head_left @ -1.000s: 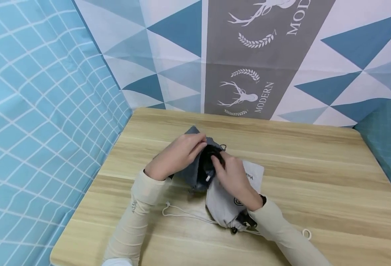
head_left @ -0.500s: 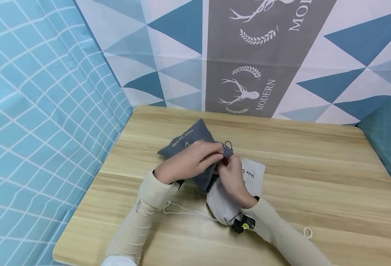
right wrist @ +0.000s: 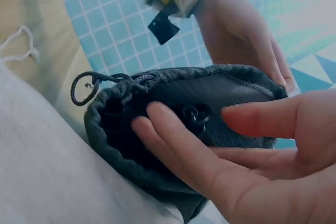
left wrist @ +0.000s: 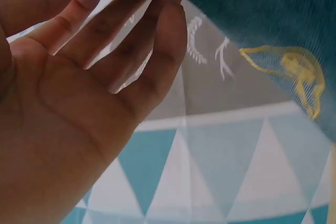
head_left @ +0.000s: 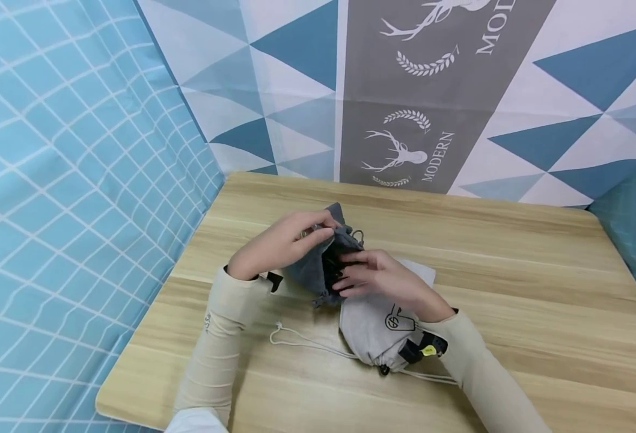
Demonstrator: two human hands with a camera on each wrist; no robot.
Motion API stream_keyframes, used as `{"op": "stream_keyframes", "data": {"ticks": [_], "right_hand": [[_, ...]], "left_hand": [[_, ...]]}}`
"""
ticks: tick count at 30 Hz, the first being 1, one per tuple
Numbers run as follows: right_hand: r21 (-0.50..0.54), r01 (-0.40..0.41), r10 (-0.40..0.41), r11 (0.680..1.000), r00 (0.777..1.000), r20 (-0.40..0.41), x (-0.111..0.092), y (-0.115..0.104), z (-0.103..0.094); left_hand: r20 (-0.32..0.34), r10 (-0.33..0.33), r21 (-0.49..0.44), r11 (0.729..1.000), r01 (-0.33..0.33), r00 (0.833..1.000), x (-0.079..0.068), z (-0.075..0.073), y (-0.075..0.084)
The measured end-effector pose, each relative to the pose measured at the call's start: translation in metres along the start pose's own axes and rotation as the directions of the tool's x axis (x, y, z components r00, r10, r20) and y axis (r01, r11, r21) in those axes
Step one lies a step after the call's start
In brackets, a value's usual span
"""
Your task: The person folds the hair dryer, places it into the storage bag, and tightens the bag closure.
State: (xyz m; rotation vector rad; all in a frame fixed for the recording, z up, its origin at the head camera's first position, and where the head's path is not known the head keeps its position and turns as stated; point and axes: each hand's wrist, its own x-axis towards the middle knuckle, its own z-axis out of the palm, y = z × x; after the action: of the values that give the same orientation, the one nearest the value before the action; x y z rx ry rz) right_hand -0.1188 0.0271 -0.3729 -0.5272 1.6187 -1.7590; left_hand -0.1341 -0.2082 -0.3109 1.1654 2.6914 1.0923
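Observation:
My left hand [head_left: 281, 245] pinches the rim of a dark grey drawstring bag [head_left: 309, 269] and holds its mouth open. In the left wrist view the bag's cloth [left wrist: 273, 9] shows part of a yellow print. My right hand [head_left: 387, 280] reaches into the mouth with its fingers extended and apart. A coiled black cord [right wrist: 196, 118] lies inside, close to those fingers; the rest of the contents is hidden in shadow. Below the right hand lies a light grey drawstring bag [head_left: 365, 332] with a hair dryer print, its contents hidden.
A white drawstring [head_left: 318, 346] trails left from the light bag across the wooden table [head_left: 523, 288]. A patterned wall covering [head_left: 296, 114] stands behind the table, and a blue checked sheet [head_left: 69, 198] hangs at the left.
The dark bag's mouth has been opened again after the left hand folded it over rightward half a second ago. My right hand's fingers have straightened and drawn back slightly from the cord.

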Motion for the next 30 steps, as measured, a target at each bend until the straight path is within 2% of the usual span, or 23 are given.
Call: {"op": "stream_keyframes", "data": {"ticks": [2,5,8,11,13,15,20,24,27,30], "right_hand": [[-0.012,0.034,-0.034,0.999,0.999,0.009,0.000,0.002,0.002],[-0.038,0.070,-0.071,0.997,0.997,-0.008,0.002,0.008,0.008],[-0.063,0.049,-0.050,0.997,0.999,-0.013,0.002,0.015,0.010],[-0.122,0.017,-0.017,0.992,1.000,0.003,-0.004,0.021,0.009],[-0.187,0.021,-0.021,0.982,1.000,0.004,-0.009,0.024,0.007],[-0.299,0.026,-0.035,0.954,0.999,-0.025,-0.015,0.022,0.006],[-0.533,0.015,-0.102,0.846,0.985,-0.135,-0.029,0.009,0.006],[-0.640,0.013,-0.165,0.769,0.970,-0.178,-0.037,0.007,0.003],[-0.664,0.020,-0.182,0.747,0.967,-0.176,-0.040,0.010,-0.001],[-0.688,0.042,-0.214,0.724,0.963,-0.166,-0.038,0.011,-0.005]], "left_hand": [[0.032,0.029,-0.021,0.999,-0.029,0.999,0.003,0.003,0.003],[0.078,0.060,0.016,0.998,-0.061,0.995,0.005,0.010,0.013],[0.139,0.046,0.082,0.995,-0.058,0.989,0.005,0.015,0.022],[0.207,0.009,0.102,0.994,-0.031,0.978,0.002,0.020,0.022],[0.239,-0.007,0.089,0.996,-0.014,0.971,-0.001,0.025,0.019],[0.249,-0.024,0.091,0.996,0.001,0.968,-0.005,0.030,0.017],[0.213,-0.035,0.104,0.994,0.012,0.977,-0.016,0.044,0.013],[0.184,-0.024,0.152,0.988,-0.004,0.983,-0.028,0.059,0.011],[0.150,-0.031,0.183,0.983,0.003,0.988,-0.041,0.068,0.008],[0.054,-0.067,0.179,0.982,0.057,0.996,-0.054,0.071,0.001]]}}
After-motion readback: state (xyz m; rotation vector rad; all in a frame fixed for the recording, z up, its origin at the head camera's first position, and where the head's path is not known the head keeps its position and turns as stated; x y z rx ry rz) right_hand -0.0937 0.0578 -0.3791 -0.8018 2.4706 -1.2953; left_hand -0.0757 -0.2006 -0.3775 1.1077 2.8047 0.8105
